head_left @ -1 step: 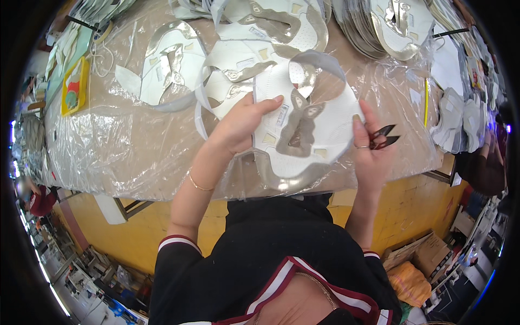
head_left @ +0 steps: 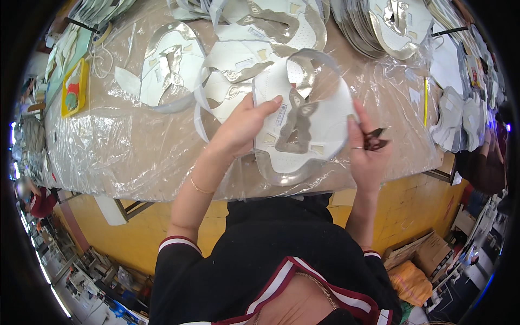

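A white shoe upper (head_left: 331, 125) with silver-grey trim is held flat just above the table. My left hand (head_left: 241, 122) grips its left edge, thumb on top and fingers underneath. At the right edge, my right hand (head_left: 369, 154) pinches the upper between thumb and forefinger. Dark thread snips (head_left: 375, 140) are tucked in that same hand, blades pointing right, away from the upper. Under and beyond the held piece lie more white and silver uppers (head_left: 230, 84), partly covered by it. Another upper (head_left: 172, 67) rests by itself to the left.
Clear plastic sheeting covers the brown table (head_left: 130, 157). A yellow tray (head_left: 76, 89) with red and green items sits at the left. Stacked uppers (head_left: 355, 27) stand at the far right, and grey pieces (head_left: 449, 116) lie along the right edge. Cardboard boxes (head_left: 430, 254) are on the floor.
My right hand has shifted slightly left with the snips, whose blades now look closer together. The upper's right edge has bent a little inward. My left hand stays nearly in place.
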A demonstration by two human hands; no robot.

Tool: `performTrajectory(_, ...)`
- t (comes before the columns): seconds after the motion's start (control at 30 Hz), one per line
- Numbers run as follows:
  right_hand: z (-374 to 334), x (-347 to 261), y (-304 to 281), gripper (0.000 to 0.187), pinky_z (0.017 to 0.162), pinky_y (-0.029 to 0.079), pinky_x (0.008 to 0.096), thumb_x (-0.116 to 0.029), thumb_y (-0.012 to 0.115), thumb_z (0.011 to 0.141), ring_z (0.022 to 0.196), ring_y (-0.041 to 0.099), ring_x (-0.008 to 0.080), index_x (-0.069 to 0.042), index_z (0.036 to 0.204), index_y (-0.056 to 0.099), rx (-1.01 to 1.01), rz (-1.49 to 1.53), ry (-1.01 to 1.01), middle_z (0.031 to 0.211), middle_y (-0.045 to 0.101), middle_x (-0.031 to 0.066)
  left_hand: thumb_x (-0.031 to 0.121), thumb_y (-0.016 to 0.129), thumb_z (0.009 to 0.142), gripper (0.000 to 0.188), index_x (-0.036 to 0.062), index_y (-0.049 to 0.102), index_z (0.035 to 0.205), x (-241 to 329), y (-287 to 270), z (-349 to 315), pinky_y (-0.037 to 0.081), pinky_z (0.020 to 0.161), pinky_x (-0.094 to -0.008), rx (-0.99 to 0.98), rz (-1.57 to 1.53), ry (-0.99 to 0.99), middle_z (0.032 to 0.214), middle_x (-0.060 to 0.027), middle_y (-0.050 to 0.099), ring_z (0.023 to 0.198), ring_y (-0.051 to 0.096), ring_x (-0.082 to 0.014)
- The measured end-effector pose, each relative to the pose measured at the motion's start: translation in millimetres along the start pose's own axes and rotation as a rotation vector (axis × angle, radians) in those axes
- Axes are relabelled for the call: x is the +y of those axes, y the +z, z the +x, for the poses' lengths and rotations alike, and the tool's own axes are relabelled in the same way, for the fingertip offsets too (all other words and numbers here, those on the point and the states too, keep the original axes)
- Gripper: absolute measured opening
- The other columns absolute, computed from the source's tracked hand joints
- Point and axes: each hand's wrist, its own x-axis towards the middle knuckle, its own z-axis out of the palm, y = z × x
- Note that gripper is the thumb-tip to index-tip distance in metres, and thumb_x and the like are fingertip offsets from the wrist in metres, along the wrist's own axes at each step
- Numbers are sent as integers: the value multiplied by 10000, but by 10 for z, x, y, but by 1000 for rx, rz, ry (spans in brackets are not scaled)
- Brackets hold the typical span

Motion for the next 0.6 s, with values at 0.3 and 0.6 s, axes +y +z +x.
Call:
performTrajectory(0.3, 648, 241, 304, 383, 756, 509, 356, -19, 641, 872, 835, 635, 245, -64, 1251, 621, -162, -198, -180, 1005, 599, 147, 140, 750, 770, 463, 111, 618, 1213, -600, 166, -104, 342, 1046, -528, 545, 1356, 1186, 1353, -165, 482, 1340, 382, -375)
performTrajectory(0.6, -150, 332, -115, 392, 723, 449, 344, -136, 720, 841, 833, 604, 203, -84, 1222, 641, 18, -434, -90, 991, 582, 106, 144, 759, 745, 135, 106, 695, 857, -830, 480, 81, 184, 1142, -576, 234, 1725, 879, 1369, -116, 518, 1386, 356, -329)
